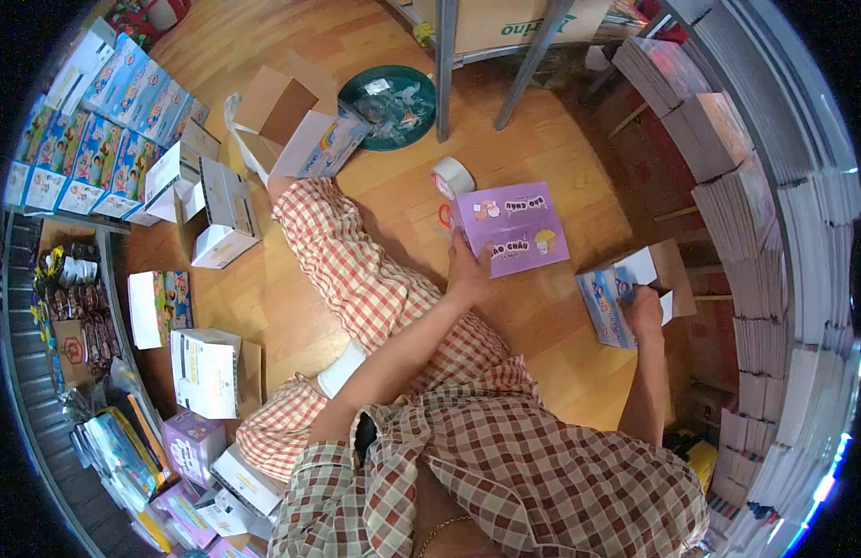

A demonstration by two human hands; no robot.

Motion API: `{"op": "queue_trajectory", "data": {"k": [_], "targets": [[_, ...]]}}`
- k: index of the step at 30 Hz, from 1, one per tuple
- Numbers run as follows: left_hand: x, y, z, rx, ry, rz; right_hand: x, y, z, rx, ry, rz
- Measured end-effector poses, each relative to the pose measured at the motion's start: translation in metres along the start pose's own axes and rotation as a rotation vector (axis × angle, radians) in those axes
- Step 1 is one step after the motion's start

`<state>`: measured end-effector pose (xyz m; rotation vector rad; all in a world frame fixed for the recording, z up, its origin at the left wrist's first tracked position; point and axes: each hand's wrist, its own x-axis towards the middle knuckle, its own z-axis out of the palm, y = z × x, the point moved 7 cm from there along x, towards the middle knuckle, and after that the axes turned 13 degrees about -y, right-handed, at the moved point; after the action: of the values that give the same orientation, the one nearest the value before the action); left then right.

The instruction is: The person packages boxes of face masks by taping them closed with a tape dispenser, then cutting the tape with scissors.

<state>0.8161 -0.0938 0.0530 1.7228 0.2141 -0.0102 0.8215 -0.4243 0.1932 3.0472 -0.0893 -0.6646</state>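
Observation:
A purple cardboard box [528, 232] printed with cartoon figures and lettering lies on the wooden floor in front of me. My left hand [470, 270] grips its near left edge, the fingers partly hidden by the box. To the right, my right hand [644, 312] is closed on the wall of a blue and white carton [604, 302] whose flaps stand open. What lies inside that carton is hidden from me. Just beyond the purple box is a roll of tape [452, 177], with a small red loop beside it, partly covered.
A green basin [389, 107] holding clear plastic scraps stands ahead, beside an open carton [286, 116]. Open white boxes [205, 372] and stacked blue boxes [133, 93] line the left. Paper stacks [742, 223] fill the right side. Metal posts [444, 70] rise at the back.

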Motion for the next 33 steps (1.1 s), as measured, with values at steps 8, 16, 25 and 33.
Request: {"op": "queue_trajectory", "data": {"k": [8, 16, 25, 33], "targets": [[-0.044, 0.041, -0.079, -0.421, -0.095, -0.298, -0.029, -0.073, -0.101, -0.172, 0.427, -0.127], [-0.131, 0.108, -0.237, -0.478, 0.164, 0.076, -0.133, -0.259, -0.190, -0.082, 0.689, -0.962], [-0.353, 0.021, -0.339, -0.463, 0.949, -0.017, -0.209, -0.491, -0.026, -0.087, 0.308, -1.947], [-0.484, 0.026, -0.400, -0.142, 1.289, -0.109, -0.204, -0.527, 0.091, -0.298, 0.150, -2.004]]}}
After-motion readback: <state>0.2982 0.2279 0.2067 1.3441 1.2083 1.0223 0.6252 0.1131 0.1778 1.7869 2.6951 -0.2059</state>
